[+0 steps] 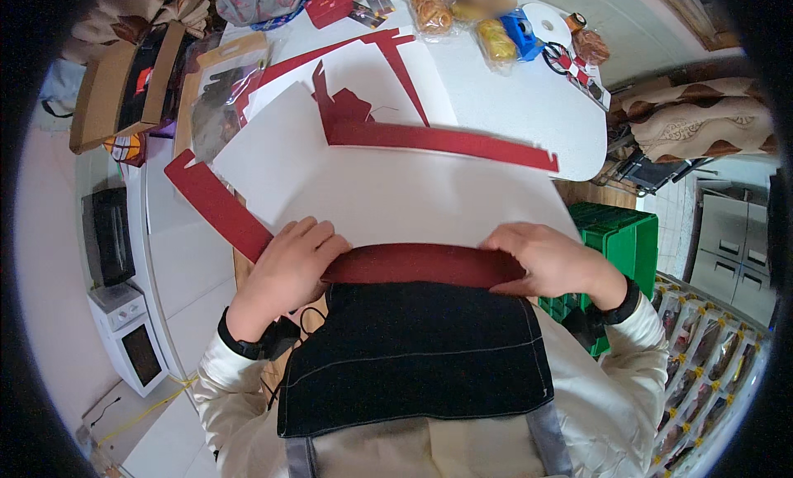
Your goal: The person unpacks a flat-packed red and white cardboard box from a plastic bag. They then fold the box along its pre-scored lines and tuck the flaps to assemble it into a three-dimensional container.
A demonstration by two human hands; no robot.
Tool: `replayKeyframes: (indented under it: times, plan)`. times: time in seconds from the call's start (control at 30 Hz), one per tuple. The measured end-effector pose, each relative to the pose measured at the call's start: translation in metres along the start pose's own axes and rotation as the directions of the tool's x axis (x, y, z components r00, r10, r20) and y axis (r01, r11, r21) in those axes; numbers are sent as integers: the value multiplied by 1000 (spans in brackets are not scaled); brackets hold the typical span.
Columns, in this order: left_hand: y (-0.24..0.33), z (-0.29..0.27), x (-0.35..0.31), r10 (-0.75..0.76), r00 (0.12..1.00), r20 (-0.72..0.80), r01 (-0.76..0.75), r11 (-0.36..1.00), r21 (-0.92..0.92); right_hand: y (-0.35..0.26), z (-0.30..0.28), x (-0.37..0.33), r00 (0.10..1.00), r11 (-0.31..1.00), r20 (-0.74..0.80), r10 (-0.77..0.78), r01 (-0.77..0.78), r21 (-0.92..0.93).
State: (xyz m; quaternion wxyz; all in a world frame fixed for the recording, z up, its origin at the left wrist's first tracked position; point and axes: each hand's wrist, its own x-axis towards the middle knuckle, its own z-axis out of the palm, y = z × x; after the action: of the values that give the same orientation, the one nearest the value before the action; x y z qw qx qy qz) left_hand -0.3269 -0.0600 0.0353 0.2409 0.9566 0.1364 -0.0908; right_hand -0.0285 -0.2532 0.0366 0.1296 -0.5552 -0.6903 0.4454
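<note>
A die-cut cardboard box blank [396, 201], white inside with dark red flaps, lies at the table's near edge in front of me. Its near red flap [421, 264] stands folded up and bows slightly between my hands. My left hand [291, 267] grips that flap's left end, fingers over the top edge. At the other end, my right hand [547, 259] pinches the flap between thumb and fingers. A red side flap [216, 205] sticks out on the left. The far red flap [446, 142] crosses the sheet's back part. Behind it lies another white and red blank [405, 73].
A green plastic crate [632, 238] stands right of the table. At the back are bagged bread rolls [432, 14], a blue tape dispenser [522, 33], scissors [558, 61] and red cards [333, 4]. An open cardboard box [116, 94] sits at the left.
</note>
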Motion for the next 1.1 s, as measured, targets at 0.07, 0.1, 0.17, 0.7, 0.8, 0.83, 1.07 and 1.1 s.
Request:
replayKeyframes:
  times: [0.07, 0.1, 0.17, 0.7, 0.8, 0.83, 1.07, 1.1]
  plan:
    - [0, -3, 0, 19, 1000, 9, -19, 1000, -25, -3, 1, 0, 998, 998, 59, -8, 12, -60]
    - [0, -4, -1, 27, 1000, 14, -26, 999, -38, -8, -1, 2, 993, 997, 120, 23, -14, -72]
    - [-2, -4, -1, 46, 999, 25, -46, 999, -24, -9, 0, 3, 979, 996, 192, 71, -59, -66]
    - [-29, -13, -19, -368, 923, -108, 384, 893, 236, -18, -10, 0, 993, 961, -96, 62, -85, -262]
    - [-58, -9, -34, -246, 964, -101, 262, 940, 218, -19, -19, 0, 978, 927, -206, 27, -102, -362]
    - [-58, -9, -37, -247, 960, -135, 270, 944, 190, -16, -21, 2, 970, 907, -242, -1, -101, -409]
    - [-46, -5, -28, -317, 937, -146, 332, 939, 91, -12, -55, 22, 817, 656, -510, -269, -233, -718]
    - [-35, -3, -25, -353, 910, -218, 376, 924, 75, -14, -59, 25, 784, 633, -527, -327, -233, -738]
